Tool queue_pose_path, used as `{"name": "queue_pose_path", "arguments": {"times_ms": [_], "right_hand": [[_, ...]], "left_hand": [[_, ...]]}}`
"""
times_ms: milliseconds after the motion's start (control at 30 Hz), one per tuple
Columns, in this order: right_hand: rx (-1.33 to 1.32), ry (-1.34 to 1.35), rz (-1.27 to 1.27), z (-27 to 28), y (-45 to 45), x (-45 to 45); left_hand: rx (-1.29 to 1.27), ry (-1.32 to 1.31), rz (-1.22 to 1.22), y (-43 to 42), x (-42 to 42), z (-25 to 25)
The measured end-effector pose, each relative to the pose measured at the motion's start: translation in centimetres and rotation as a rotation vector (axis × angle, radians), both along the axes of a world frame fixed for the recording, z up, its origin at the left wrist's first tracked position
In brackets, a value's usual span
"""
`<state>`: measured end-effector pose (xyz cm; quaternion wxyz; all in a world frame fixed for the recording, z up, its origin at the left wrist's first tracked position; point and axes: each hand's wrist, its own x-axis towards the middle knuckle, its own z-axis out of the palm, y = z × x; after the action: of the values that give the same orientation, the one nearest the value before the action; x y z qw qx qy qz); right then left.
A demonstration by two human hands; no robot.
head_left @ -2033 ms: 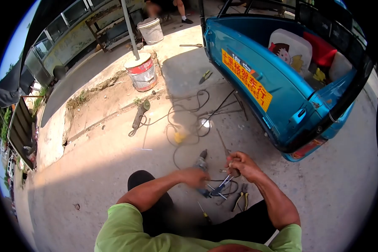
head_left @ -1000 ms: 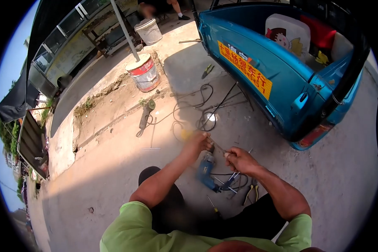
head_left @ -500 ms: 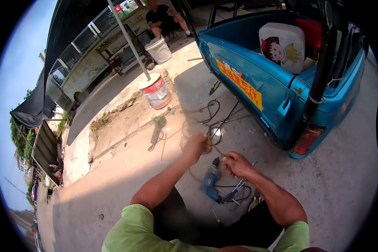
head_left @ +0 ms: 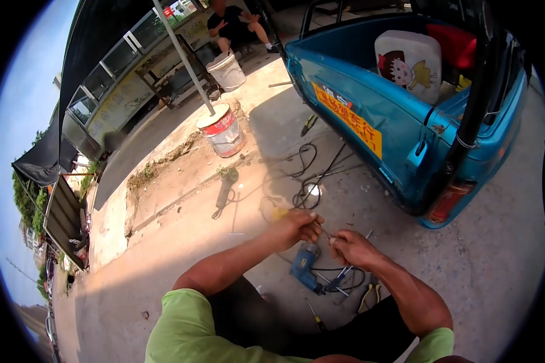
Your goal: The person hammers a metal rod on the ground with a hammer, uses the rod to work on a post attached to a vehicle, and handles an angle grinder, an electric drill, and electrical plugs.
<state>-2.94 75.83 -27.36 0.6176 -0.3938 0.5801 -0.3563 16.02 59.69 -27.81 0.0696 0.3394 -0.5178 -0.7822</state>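
Metallic-looking and thin, a rod [head_left: 325, 232] bridged the gap between the two hands, its long axis slanting from the left hand [head_left: 297, 230], farther out, back to the right hand [head_left: 352, 247]. The right gripped the nearer end; the left's fingers curled at the other, though whether they pinched it could not be told. Close by on the ground lay a blue drill [head_left: 304, 266], pliers [head_left: 369, 297] and a screwdriver [head_left: 315, 314]; beyond stood a turquoise vehicle [head_left: 396, 145].

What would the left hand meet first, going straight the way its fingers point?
Probably the right hand, ahead of the left hand along the thin rod between them, though depth is unclear.
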Motion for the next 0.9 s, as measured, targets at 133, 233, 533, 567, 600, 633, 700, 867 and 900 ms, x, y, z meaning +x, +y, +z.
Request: {"name": "queue_pose_path", "arguments": {"times_ms": [133, 233, 533, 567, 600, 633, 700, 867, 900], "right_hand": [[-0.009, 0.082, -0.031, -1.0, 0.2, 0.4], [0.008, 0.173, 0.006, -0.9, 0.4, 1.0], [0.121, 0.073, 0.026, 1.0, -1.0, 3.2], [0.148, 0.041, 0.031, 0.9, -1.1, 3.6], [0.151, 0.013, 0.024, 1.0, -1.3, 4.0], [0.153, -0.013, 0.018, 1.1, -1.3, 4.4], [0.166, -0.059, 0.014, 1.4, -1.6, 5.0], [0.191, -0.064, 0.024, 1.7, -2.3, 5.5], [0.188, -0.059, 0.038, 1.6, -2.5, 5.6]], "left_hand": [[0.064, 0.097, -0.049, -0.6, 0.3, -2.1], [0.098, 0.099, -0.062, -0.3, 1.3, -3.3], [0.026, 0.044, -0.126, -1.3, 3.2, -1.5], [0.012, 0.041, -0.136, -1.4, 3.4, -1.3], [-0.001, 0.038, -0.144, -1.4, 3.6, -1.1], [-0.001, 0.057, -0.133, -1.4, 3.9, -0.9], [-0.001, 0.089, -0.111, -1.3, 4.4, -0.6], [-0.071, 0.133, -0.127, -1.8, 5.0, -0.1], [-0.073, 0.141, -0.124, -1.7, 5.2, -0.1]]}}
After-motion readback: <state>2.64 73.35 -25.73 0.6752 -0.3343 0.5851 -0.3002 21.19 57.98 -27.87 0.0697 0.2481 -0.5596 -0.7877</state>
